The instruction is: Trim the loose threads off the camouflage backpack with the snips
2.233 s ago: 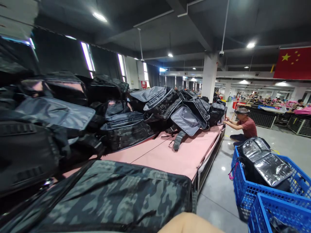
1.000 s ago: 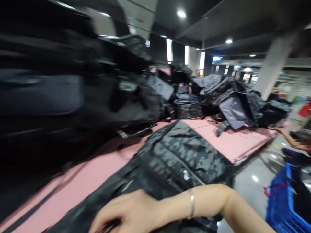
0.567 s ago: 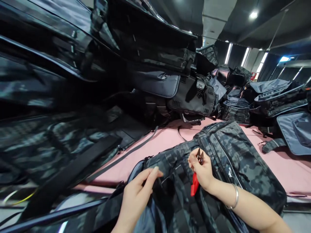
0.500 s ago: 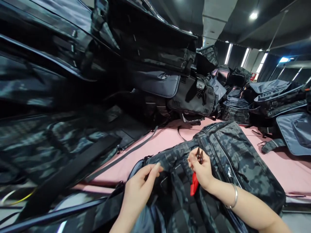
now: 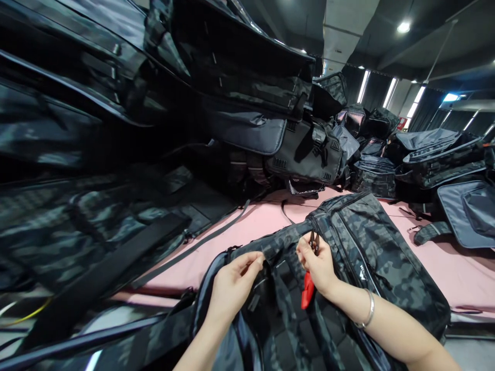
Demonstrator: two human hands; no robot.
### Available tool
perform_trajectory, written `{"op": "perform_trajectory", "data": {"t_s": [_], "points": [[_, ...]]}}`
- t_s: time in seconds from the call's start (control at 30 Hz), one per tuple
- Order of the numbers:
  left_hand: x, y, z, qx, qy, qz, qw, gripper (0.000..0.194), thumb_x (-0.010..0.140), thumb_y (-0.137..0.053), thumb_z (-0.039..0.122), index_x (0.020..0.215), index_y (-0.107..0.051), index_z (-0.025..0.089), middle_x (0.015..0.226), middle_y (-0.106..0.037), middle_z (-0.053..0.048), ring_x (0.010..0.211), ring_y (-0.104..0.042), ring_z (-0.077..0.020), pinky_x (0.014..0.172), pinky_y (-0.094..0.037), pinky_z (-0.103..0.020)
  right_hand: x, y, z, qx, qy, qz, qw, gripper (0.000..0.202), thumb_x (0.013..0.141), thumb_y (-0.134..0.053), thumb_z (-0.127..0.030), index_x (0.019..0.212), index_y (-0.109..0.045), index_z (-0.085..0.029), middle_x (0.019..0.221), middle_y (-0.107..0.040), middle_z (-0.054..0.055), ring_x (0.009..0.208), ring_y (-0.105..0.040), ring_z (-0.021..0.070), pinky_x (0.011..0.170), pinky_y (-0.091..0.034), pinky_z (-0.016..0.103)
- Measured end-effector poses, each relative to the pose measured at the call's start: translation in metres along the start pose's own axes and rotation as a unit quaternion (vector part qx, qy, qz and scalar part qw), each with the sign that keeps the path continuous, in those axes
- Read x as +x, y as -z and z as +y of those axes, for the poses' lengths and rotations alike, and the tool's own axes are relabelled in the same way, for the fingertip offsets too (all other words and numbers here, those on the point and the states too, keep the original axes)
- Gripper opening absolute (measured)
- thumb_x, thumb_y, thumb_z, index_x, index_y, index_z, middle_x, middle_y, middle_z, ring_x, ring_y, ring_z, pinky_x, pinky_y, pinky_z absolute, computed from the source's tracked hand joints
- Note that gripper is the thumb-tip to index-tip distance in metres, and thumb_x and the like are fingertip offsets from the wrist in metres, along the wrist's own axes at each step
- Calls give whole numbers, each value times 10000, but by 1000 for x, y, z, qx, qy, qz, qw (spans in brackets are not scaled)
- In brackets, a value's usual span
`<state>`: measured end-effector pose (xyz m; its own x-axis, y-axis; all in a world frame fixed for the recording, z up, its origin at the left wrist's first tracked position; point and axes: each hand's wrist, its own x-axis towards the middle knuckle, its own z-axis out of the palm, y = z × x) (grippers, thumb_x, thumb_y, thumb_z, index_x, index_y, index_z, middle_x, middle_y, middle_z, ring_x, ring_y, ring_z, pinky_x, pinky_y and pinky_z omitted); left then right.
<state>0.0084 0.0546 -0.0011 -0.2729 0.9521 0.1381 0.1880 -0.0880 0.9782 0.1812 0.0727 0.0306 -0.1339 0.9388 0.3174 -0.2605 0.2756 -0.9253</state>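
Observation:
A dark camouflage backpack (image 5: 371, 257) lies on the pink table (image 5: 263, 219) right in front of me. My left hand (image 5: 232, 286) pinches the fabric at the top edge of its back panel with thumb and forefinger. My right hand (image 5: 317, 265) holds small red-handled thread snips (image 5: 308, 288), their dark blades pointing up beside the same edge. A silver bangle sits on my right wrist. Both hands are a hand's width apart on the bag.
A tall heap of black and camouflage bags (image 5: 240, 103) rises along the left and behind. More grey and black bags (image 5: 444, 159) are piled at the far right. A loose black strap (image 5: 201, 242) trails across the pink surface.
My head swung from the far end of the table down to the bag. Both hands came onto it, the left one moving slightly right to pinch the top edge.

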Motion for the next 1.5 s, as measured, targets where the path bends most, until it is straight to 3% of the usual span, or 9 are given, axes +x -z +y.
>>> {"op": "perform_trajectory", "data": {"t_s": [0.4, 0.6, 0.67, 0.77, 0.83, 0.93, 1.17, 1.3, 1.5], "points": [[-4, -1, 3, 3, -10, 14, 1000, 368, 657, -614, 509, 763, -647, 158, 708, -642, -36, 708, -593, -197, 707, -482, -306, 1, -1, 4, -3, -12, 10, 1000, 416, 796, -599, -548, 668, -478, -170, 537, -431, -51, 445, -334, 56, 391, -231, 162], [-5, 0, 5, 30, -43, 114, 992, 392, 729, -522, 531, 861, -612, 174, 871, -655, -58, 788, -599, -207, 708, -472, -300, -5, -1, -3, -102, 77, -19, 992, 283, 870, -512, -412, 701, -497, -186, 568, -473, -36, 497, -429, 86, 486, -361, 200], [-1, -1, 11, 72, -62, 123, 988, 373, 744, -505, 522, 864, -611, 185, 871, -657, -46, 786, -599, -203, 717, -461, -294, -10, -1, -4, -186, 202, -85, 958, 247, 879, -458, -346, 697, -521, -193, 606, -535, -11, 547, -492, 104, 538, -403, 218], [12, -4, 21, 184, -125, 160, 962, 349, 796, -455, 485, 891, -619, 192, 783, -643, -23, 721, -590, -187, 685, -437, -282, -14, -2, 7, -305, 395, -214, 839, 253, 860, -453, -356, 675, -553, -214, 602, -584, -12, 544, -535, 104, 500, -394, 204], [23, -7, 25, 264, -185, 175, 930, 329, 836, -427, 442, 909, -620, 186, 724, -619, -12, 674, -575, -171, 648, -415, -264, -13, -4, 21, -366, 453, -283, 762, 232, 813, -529, -397, 657, -569, -230, 577, -587, -34, 518, -540, 88, 440, -359, 189], [37, -13, 24, 365, -264, 148, 881, 310, 879, -407, 388, 915, -617, 164, 776, -642, -36, 704, -588, -174, 580, -379, -238, -8, -7, 40, -421, 465, -343, 699, 191, 755, -596, -402, 667, -600, -233, 569, -591, -51, 510, -551, 72, 406, -344, 173], [33, -9, 20, 388, -359, 187, 828, 277, 893, -395, 346, 931, -594, 157, 806, -654, -77, 726, -597, -215, 670, -458, -300, -4, -5, 50, -489, 447, -371, 651, 147, 778, -607, -359, 788, -621, -213, 661, -615, -40, 621, -612, 68, 470, -396, 144], [16, -10, 29, 337, -384, 197, 837, 243, 885, -439, 354, 952, -585, 171, 875, -665, -83, 819, -616, -229, 774, -477, -336, -4, -2, 49, -462, 468, -384, 648, 173, 779, -627, -371, 793, -636, -199, 668, -629, -30, 622, -613, 66, 530, -436, 129], [11, -45, 43, 251, -365, -7, 897, 329, 867, -408, 490, 924, -601, 230, 867, -669, -34, 715, -612, -176, 682, -468, -273, -4, 0, 45, -422, 499, -352, 671, 247, 752, -642, -446, 698, -636, -205, 682, -662, -11, 586, -616, 84, 524, -471, 159]]}}
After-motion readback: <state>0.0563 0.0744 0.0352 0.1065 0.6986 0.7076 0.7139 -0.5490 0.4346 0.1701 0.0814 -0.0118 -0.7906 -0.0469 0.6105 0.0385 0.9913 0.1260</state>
